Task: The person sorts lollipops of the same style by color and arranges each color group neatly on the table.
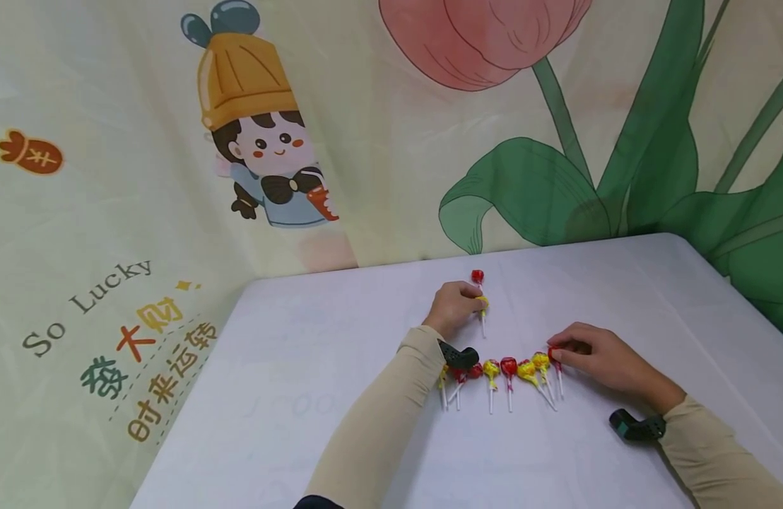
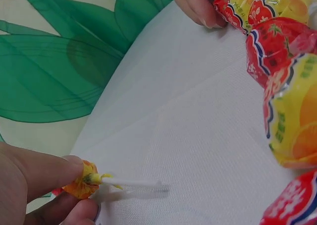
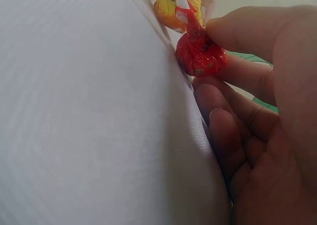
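My left hand (image 1: 454, 308) pinches a yellow lollipop (image 2: 83, 181) by its wrapped head at the back of the table, its white stick pointing toward me. Just beyond it lies a red lollipop (image 1: 477, 276). At the right end of a row, my right hand (image 1: 603, 359) holds a red lollipop (image 3: 200, 56) between thumb and fingers. Beside that one is a yellow lollipop (image 1: 540, 360). The row runs left through another yellow lollipop (image 1: 526, 371), a red lollipop (image 1: 509, 366) and more red and yellow ones, partly covered by my left wrist.
A white cloth covers the table (image 1: 290, 396). Behind it hangs a printed backdrop (image 1: 379, 155) with a tulip, leaves and a cartoon figure. Each wrist wears a black device, one on the left wrist (image 1: 460, 355) close over the row's left end.
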Action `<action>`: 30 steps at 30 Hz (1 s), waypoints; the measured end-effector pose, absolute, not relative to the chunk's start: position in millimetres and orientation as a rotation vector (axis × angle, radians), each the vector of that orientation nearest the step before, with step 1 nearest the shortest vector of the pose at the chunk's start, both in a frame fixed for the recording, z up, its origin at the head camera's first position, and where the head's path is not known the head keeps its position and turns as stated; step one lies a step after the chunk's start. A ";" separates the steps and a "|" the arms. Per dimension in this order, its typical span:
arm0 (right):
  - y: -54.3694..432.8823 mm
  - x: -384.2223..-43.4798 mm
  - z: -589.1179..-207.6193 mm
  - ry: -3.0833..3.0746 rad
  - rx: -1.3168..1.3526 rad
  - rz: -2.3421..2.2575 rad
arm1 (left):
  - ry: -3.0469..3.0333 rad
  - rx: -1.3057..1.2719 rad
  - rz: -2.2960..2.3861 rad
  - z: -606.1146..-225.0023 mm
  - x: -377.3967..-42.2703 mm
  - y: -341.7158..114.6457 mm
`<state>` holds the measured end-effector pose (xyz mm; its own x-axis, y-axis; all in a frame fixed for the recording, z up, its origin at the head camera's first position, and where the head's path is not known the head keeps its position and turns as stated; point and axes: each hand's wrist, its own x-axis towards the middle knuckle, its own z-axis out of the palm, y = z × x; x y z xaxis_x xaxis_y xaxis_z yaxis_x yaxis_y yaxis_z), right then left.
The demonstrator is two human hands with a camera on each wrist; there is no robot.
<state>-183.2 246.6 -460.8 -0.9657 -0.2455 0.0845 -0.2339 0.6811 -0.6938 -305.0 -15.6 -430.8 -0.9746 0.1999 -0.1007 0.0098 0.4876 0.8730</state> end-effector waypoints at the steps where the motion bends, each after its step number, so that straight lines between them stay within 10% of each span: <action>1: 246.6 -183.4 -460.8 2.868 -0.409 -1.183 | 2.549 0.183 1.484 -431.7 -305.8 -15.3; 30: 246.1 -183.2 -461.0 2.876 -0.407 -1.180 | 2.711 0.195 1.307 -432.6 -306.4 -9.5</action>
<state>-183.2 246.1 -461.0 -0.9663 -0.2405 0.0916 -0.2355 0.6829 -0.6915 -306.4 -9.5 -432.6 -0.9838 0.1703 -0.0565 0.0618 0.6175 0.7841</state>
